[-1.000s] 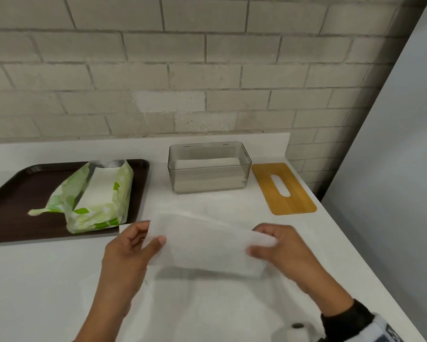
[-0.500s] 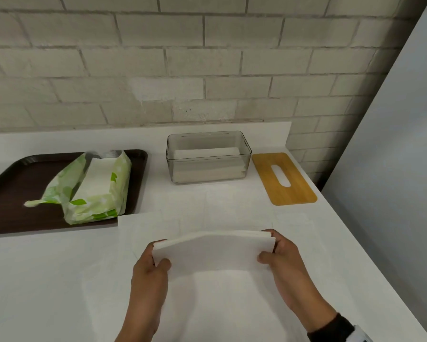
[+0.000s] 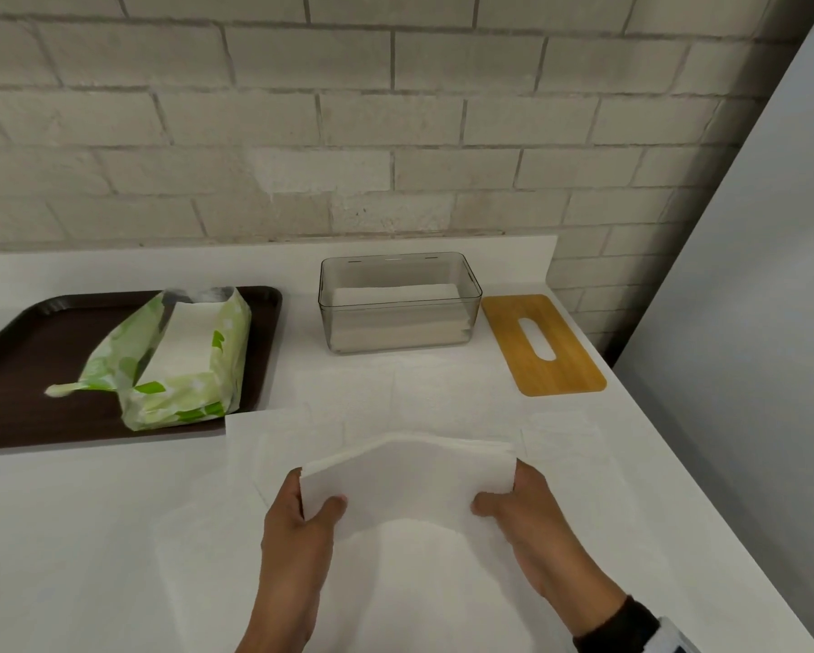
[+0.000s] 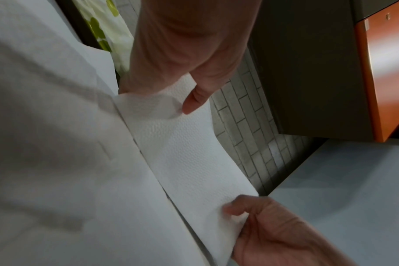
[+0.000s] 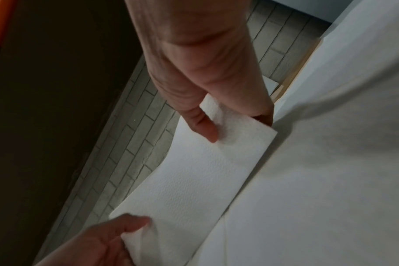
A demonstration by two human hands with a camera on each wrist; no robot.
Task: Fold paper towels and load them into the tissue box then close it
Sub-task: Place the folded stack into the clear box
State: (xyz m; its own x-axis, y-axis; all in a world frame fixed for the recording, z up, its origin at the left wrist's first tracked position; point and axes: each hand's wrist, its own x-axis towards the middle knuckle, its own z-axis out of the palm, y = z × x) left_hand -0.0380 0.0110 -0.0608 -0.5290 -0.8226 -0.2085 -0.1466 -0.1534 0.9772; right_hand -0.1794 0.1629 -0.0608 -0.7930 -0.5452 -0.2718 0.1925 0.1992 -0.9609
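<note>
A folded white paper towel [image 3: 407, 483] is held up just above the counter, arched in the middle. My left hand [image 3: 308, 504] pinches its left end, thumb on the near face. My right hand [image 3: 504, 492] pinches its right end the same way. The wrist views show the same towel [image 4: 185, 154] [image 5: 194, 176] held between both hands over flat sheets. The clear tissue box [image 3: 398, 301] stands open at the back with folded towels inside. Its wooden slotted lid [image 3: 544, 344] lies flat to the right of the box.
Unfolded white sheets [image 3: 395, 582] lie spread on the white counter under my hands. A dark tray [image 3: 28, 351] at the left holds a green-and-white pack of paper towels [image 3: 179, 355], torn open. A brick wall runs behind; the counter's right edge drops off.
Both hands have drawn the towel towards me and lower, and it has gone from a single fold to a narrower, thicker fold. The view has tilted down slightly.
</note>
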